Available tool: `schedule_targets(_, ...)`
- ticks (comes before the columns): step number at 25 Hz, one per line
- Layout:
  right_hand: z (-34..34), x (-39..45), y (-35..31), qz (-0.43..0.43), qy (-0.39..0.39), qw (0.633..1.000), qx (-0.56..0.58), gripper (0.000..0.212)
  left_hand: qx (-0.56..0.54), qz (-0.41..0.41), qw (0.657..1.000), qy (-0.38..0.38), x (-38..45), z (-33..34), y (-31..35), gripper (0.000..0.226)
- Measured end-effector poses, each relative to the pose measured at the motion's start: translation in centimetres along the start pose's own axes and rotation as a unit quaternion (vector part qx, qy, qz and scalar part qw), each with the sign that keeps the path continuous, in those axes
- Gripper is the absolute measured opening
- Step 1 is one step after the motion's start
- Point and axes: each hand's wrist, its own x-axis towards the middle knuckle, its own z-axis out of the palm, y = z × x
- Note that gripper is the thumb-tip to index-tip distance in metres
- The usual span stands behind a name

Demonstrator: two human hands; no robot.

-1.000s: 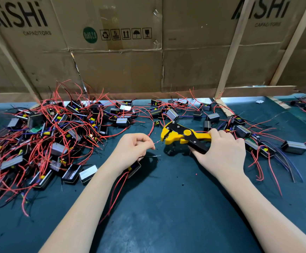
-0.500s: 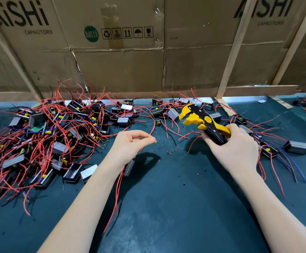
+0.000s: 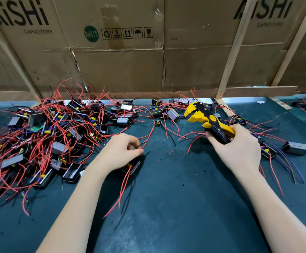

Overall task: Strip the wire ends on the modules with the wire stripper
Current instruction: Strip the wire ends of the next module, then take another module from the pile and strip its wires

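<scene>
My right hand (image 3: 240, 152) grips the black and yellow wire stripper (image 3: 206, 119) by its handles, jaws pointing up and left, lifted off the mat at the right of centre. My left hand (image 3: 119, 150) has its fingers curled and pinches a thin wire of a small black module (image 3: 133, 167), which lies partly hidden under the hand. Red wires (image 3: 123, 190) trail from that module toward me. A big tangle of modules with red wires (image 3: 44, 136) covers the left of the dark green mat (image 3: 176, 207).
Cardboard sheets (image 3: 123, 61) with wooden slats (image 3: 234, 52) wall off the back. More modules (image 3: 295, 147) and blue and red wires lie at the right. Tiny bits of red insulation (image 3: 170, 151) dot the mat between my hands.
The stripper has left the wire end and swung up and to the right. My left hand has dropped toward the mat with the module, fingers now curled over its wire.
</scene>
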Motion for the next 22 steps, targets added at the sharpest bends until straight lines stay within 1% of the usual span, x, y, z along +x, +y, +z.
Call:
schedule_targets(1,-0.1,0.1,0.0,0.001,0.002,1.0,0.001,0.054,-0.031,0.04,0.998,0.034,-0.1,0.4,0.7,0.013)
schedule_targets(2,-0.1,0.1,0.1,0.002,0.006,1.0,0.002,0.054,-0.099,0.088,0.989,0.066,-0.3,0.8,1.6,0.004)
schedule_targets(3,-0.2,0.2,0.1,0.005,0.011,1.0,0.004,0.053,-0.165,0.125,0.975,0.076,-0.5,1.2,2.7,0.013)
schedule_targets(4,-0.2,0.2,0.2,0.009,0.017,1.0,0.007,0.053,-0.209,0.145,0.965,0.061,-0.8,1.6,3.6,0.037)
schedule_targets(5,-0.3,0.3,0.3,0.015,0.024,1.0,0.01,0.052,-0.222,0.159,0.961,0.033,-1.0,2.0,4.2,0.061)
schedule_targets(6,-0.4,0.4,0.4,0.021,0.03,0.999,0.012,0.052,-0.2,0.157,0.967,0.021,-1.0,2.3,4.3,0.078)
schedule_targets(7,-0.5,0.4,0.5,0.028,0.033,0.999,0.015,0.053,-0.173,0.154,0.973,0.022,-0.8,2.3,3.9,0.084)
schedule_targets(8,-0.6,0.5,0.6,0.035,0.034,0.999,0.02,0.053,-0.135,0.145,0.979,0.051,-0.6,2.0,3.2,0.081)
schedule_targets(10,-0.8,0.8,0.7,0.051,0.039,0.997,0.041,0.052,-0.066,0.102,0.979,0.164,-0.1,1.0,1.0,0.057)
schedule_targets(11,-0.8,0.8,0.8,0.054,0.045,0.996,0.055,0.051,-0.031,0.067,0.974,0.214,0.2,0.3,-0.2,0.044)
schedule_targets(12,-0.8,0.9,0.8,0.052,0.051,0.995,0.071,0.05,0.014,0.024,0.969,0.245,0.4,-0.1,-1.5,0.034)
schedule_targets(13,-0.7,0.8,0.7,0.044,0.053,0.993,0.095,0.048,0.063,-0.021,0.965,0.253,0.6,-0.4,-2.7,0.03)
schedule_targets(15,-0.7,0.5,0.3,0.014,0.036,0.986,0.164,0.037,0.129,-0.094,0.96,0.229,0.8,-0.5,-4.2,0.03)
schedule_targets(16,-0.7,0.4,0.1,-0.004,0.005,0.978,0.209,0.03,0.152,-0.113,0.96,0.208,0.9,-0.3,-4.7,0.032)
schedule_targets(17,-0.8,0.4,0.0,-0.022,-0.052,0.963,0.264,0.027,0.172,-0.12,0.959,0.189,1.1,0.0,-4.9,0.033)
schedule_targets(18,-1.0,0.4,0.0,-0.038,-0.133,0.933,0.332,0.027,0.186,-0.12,0.959,0.179,1.1,0.1,-5.1,0.033)
schedule_targets(19,-1.3,0.4,0.0,-0.047,-0.229,0.886,0.4,0.03,0.192,-0.117,0.958,0.176,1.2,0.1,-5.1,0.031)
schedule_targets(20,-1.6,0.4,0.1,-0.04,-0.321,0.837,0.442,0.037,0.193,-0.116,0.958,0.175,1.3,0.0,-5.1,0.028)
schedule_targets(21,-1.9,0.4,0.1,-0.031,-0.396,0.798,0.454,0.047,0.195,-0.117,0.959,0.172,1.3,-0.1,-5.1,0.025)
schedule_targets(22,-2.1,0.5,0.2,-0.028,-0.434,0.785,0.442,0.055,0.196,-0.119,0.959,0.168,1.3,-0.1,-5.1,0.021)
